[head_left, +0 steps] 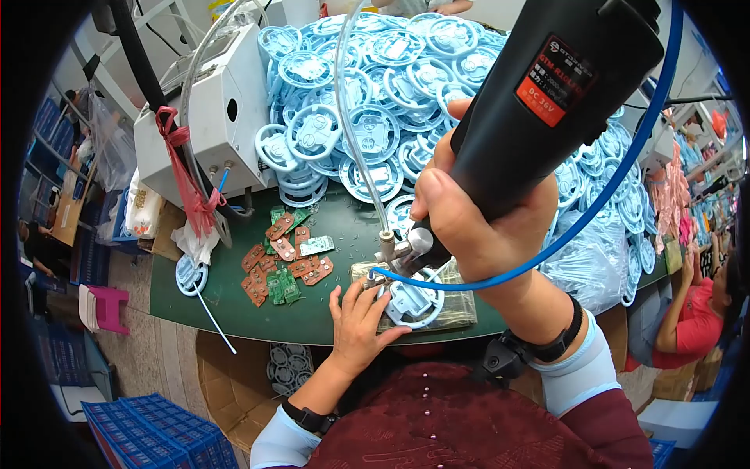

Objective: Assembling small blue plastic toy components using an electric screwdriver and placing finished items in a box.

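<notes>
My right hand (488,230) is wrapped round a large black electric screwdriver (508,117), tilted with its metal nose pointing down. Beneath that nose lies a light blue plastic steering-wheel part (414,301), on a flat block (459,307) at the table's near edge. My left hand (359,328) rests with fingers and thumb spread at the left side of this part, fingertips close to the nozzle. A clear hose (344,102) and a blue hose (578,238) run to the screwdriver's nose. The tip and any screw under it are hidden.
Brown and green circuit boards (281,262) lie left on the green table (187,305). Behind rises a heap of blue wheel parts (375,94). A grey-white machine (207,117) stands back left. Blue crates (156,434) are stacked lower left; a person in red (699,316) sits at right.
</notes>
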Demonstrator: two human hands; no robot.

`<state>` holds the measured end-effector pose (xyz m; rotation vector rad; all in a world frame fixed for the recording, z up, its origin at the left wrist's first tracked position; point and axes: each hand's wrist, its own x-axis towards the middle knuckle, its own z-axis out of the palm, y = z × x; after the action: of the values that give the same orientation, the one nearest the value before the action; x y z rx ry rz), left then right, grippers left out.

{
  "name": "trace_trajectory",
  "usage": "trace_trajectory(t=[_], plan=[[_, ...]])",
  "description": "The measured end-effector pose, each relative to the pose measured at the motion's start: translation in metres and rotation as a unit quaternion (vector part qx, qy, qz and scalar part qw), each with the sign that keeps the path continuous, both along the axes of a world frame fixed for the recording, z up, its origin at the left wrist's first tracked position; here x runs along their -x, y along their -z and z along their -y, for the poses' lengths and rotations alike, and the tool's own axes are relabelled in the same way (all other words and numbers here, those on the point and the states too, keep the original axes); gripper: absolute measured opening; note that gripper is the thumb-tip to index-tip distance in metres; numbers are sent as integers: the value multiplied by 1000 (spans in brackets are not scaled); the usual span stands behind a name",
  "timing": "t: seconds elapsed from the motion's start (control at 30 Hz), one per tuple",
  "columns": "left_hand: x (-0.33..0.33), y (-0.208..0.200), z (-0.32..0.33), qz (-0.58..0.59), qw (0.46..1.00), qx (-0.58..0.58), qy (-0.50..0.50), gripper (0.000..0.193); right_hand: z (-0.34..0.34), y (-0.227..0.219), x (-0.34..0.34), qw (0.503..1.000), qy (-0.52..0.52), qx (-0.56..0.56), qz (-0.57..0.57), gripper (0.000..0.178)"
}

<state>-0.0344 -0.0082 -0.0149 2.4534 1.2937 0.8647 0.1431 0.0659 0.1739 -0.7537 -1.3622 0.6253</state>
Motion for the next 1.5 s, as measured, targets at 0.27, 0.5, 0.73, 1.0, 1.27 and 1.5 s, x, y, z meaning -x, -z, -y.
trace_trajectory(t=[0.27, 0.5, 0.73, 1.0, 1.27, 1.5], plan=[[5, -2, -3, -18, 998, -50, 22, 62, -3, 9, 13, 1000, 18, 15, -9, 49], [7, -11, -9, -22, 998, -33, 48, 59, -8, 12, 15, 1000, 18, 18, 0, 47], [6, -4, -12, 14, 998, -25, 50, 58, -15, 15, 20, 999, 24, 24, 7, 38], [4, 1, -10, 29, 998, -18, 45, 59, -14, 21, 26, 997, 78, -20, -5, 41], [5, 2, -7, 27, 999, -34, 32, 60, 11, -40, -12, 998, 11, -59, -12, 47], [3, 15, -14, 36, 997, -56, 28, 62, 37, -11, 10, 1000, -22, -1, -12, 53]])
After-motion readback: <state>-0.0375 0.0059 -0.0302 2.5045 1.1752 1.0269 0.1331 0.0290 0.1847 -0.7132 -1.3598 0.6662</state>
